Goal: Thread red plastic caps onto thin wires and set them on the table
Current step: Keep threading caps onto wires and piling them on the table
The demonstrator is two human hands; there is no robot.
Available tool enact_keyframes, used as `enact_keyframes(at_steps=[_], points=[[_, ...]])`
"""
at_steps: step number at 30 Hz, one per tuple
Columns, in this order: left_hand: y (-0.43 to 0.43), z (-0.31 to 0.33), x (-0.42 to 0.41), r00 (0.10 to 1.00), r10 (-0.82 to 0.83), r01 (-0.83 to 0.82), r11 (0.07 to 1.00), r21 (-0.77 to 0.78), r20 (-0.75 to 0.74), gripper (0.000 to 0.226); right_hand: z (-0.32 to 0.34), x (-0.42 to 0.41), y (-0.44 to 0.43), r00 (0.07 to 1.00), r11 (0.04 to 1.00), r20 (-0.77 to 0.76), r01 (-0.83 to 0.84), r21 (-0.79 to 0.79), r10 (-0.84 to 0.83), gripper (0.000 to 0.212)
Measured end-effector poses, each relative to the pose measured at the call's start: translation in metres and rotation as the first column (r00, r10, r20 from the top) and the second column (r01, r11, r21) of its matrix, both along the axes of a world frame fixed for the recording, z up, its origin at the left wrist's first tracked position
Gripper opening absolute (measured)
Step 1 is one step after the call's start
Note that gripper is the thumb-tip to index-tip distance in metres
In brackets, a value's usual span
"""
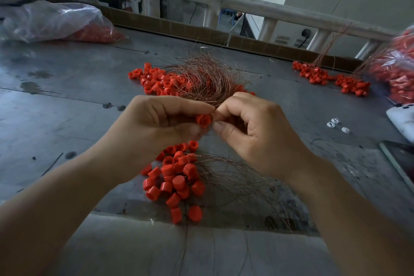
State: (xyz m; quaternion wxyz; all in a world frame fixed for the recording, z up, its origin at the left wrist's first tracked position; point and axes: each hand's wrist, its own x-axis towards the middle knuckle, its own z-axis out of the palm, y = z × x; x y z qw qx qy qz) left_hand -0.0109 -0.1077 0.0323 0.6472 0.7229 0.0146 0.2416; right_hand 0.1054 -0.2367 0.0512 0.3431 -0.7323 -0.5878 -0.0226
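Right by the near edge of the scuffed grey metal tabletop [67, 119], a heap of red plastic caps [177, 181] with thin wires trailing out of them is being stashed under the wrists. Probably that's so each finished piece is only being dropped a short way.

Just above that heap, a single small red plastic cap [203, 120] is being pinched between thumb and forefinger of the left hand [156, 119]. Its hollow side is being turned outward, so the opening is being offered to the other hand. The right hand [248, 125] is being held right up against it, thumb and forefinger squeezed together on what looks like a thin coppery wire [215, 110]. At the pinch itself the strand is too fine to be made out. So the threading step is apparently being done right now, with the cap not yet set down.

Past the hands, mid-tabletop, a tangled nest of thin copper-coloured wires [206, 76] is being left on top of a spread of loose red caps [154, 80], both supplies within one reach.

Toward the far right edge, bunches of wired red caps [324, 76] are being parked out of the way. A clear plastic bag [56, 22] of caps is being stored at the far left corner, and a second bag [398, 67] at the right edge.
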Motion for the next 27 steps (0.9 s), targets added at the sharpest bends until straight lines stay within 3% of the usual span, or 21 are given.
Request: enact_keyframes(at_steps=[14,27], points=[[0.0007,-0.0008,-0.0011,1.000,-0.026,0.026,1.000,-0.007,-0.014,0.039,0.0010,0.0001,-0.0020,1.000,1.000,-0.012,0.018,-0.001,-0.018,0.013],[0.0045,-0.0022,-0.0024,0.996,-0.093,0.092,0.991,-0.096,-0.003,0.030,0.0046,-0.0025,-0.0023,0.949,0.999,-0.315,0.026,0.028,-0.016,0.025]])
